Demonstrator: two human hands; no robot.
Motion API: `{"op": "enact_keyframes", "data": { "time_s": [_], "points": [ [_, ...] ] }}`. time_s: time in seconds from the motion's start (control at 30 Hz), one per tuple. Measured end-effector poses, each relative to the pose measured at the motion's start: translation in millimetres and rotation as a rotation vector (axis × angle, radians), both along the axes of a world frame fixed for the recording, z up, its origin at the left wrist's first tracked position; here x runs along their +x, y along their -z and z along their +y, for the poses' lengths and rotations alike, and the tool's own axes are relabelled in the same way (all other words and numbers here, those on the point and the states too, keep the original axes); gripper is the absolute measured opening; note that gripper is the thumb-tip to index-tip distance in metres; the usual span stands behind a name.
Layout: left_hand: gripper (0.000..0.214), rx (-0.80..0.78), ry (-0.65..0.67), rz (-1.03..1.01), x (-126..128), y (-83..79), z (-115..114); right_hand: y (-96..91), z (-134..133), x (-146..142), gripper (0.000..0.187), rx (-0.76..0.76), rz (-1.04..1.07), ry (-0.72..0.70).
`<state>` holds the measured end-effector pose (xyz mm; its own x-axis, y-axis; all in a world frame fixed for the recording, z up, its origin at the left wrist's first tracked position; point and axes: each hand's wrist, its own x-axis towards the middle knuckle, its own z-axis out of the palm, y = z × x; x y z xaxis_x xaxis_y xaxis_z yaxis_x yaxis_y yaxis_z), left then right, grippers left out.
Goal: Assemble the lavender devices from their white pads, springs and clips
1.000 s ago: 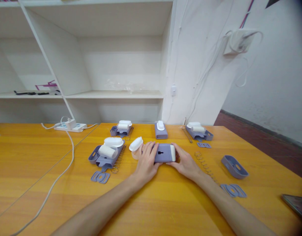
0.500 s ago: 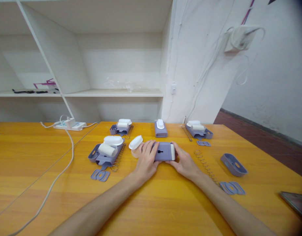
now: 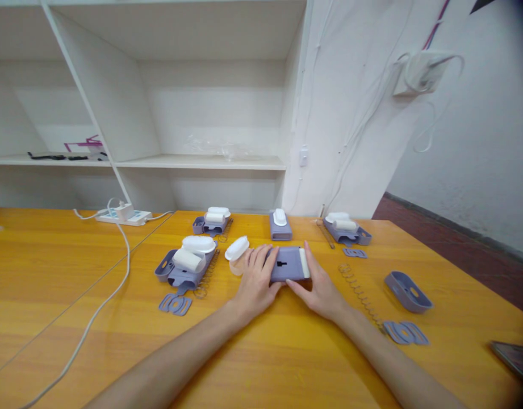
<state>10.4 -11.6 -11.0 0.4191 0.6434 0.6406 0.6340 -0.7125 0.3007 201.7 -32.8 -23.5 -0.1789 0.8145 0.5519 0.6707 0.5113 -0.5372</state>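
Note:
A purple-grey plastic housing, with a small black slot on its upper face, lies in front of me. My left hand wraps round its left end, fingers over the top and thumb along the near edge. At the right end a white piece sticks out of the housing, slightly slanted. My right hand pinches around that end, index finger behind and thumb in front. Just beyond my left fingers lie a white oval cap and a translucent piece, partly hidden by the hand.
A purple-grey end cover, a coil spring and flat plates lie at right. Part sets stand at left and along the back, with a closed unit. A white cable crosses the left; a phone lies far right.
The white piece now sits at more of a slant in the housing's right end. My right thumb and index finger have shifted around it. The left hand keeps its hold.

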Motion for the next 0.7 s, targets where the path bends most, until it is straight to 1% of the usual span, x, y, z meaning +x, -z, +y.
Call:
{"op": "enact_keyframes", "data": {
  "time_s": [0.07, 0.1, 0.13, 0.17, 0.2, 0.23, 0.27, 0.3, 0.5, 0.6, 0.67, 0.7],
  "points": [
    [0.071, 0.016, -0.028, -0.029, 0, -0.9, -2, -2.2, -2, -1, 0.071, 0.024, 0.002, -0.002],
    [0.071, 0.025, -0.044, -0.050, 0, -1.5, -2, -2.7, -3, 0, 0.059, 0.034, 0.007, 0.015],
    [0.072, 0.035, -0.061, -0.074, 0, -2.0, -3, -2.8, -2, 1, 0.045, 0.042, 0.025, 0.061],
    [0.072, 0.047, -0.076, -0.101, 0, -2.6, -4, -2.5, -1, 3, 0.036, 0.045, 0.056, 0.130],
    [0.073, 0.060, -0.090, -0.125, -1, -3.1, -4, -2.1, 0, 5, 0.039, 0.048, 0.098, 0.212],
    [0.073, 0.073, -0.098, -0.146, -1, -3.6, -5, -1.5, 1, 7, 0.045, 0.051, 0.141, 0.288],
    [0.074, 0.084, -0.099, -0.162, -1, -4.0, -5, -1.2, 3, 8, 0.050, 0.055, 0.173, 0.342],
    [0.075, 0.090, -0.094, -0.173, -1, -4.4, -6, -1.0, 4, 9, 0.051, 0.060, 0.189, 0.365],
    [0.071, 0.025, -0.081, -0.229, -1, -4.7, -7, -3.0, 7, 6, 0.042, 0.049, 0.073, 0.271],
    [0.065, -0.007, -0.073, -0.277, -5, -3.4, -5, -1.8, 9, 2, 0.032, 0.025, -0.032, 0.245],
    [0.060, -0.026, -0.060, -0.318, -8, -2.0, -4, -0.8, 11, -2, 0.022, 0.023, -0.125, 0.195],
    [0.059, -0.037, -0.046, -0.341, -9, -1.2, -4, -0.7, 11, -4, 0.021, 0.026, -0.179, 0.160]
  ]
}}
